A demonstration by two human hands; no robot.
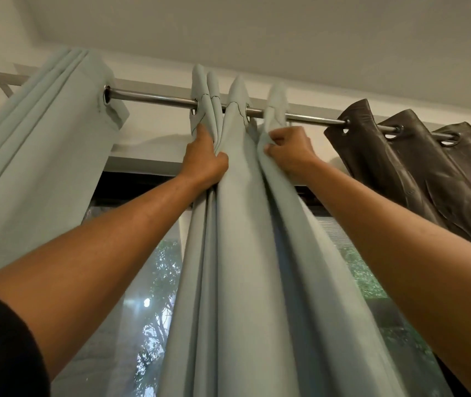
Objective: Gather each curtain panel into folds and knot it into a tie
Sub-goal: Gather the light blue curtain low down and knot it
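The left grip (204, 161) is curled round bunched folds of the pale green middle curtain panel (245, 253), just under the rod (154, 98). The right grip (291, 154) pinches that panel's right-hand fold at about the same height. The panel hangs from the rod, down in front of the window (154, 282). A second pale green panel (42, 138) hangs gathered at the left, and a brown curtain (429, 173) hangs at the right.

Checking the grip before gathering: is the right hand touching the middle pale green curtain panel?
Touching. The head view shows the right hand pinching a fold of the curtain panel just under the rod.
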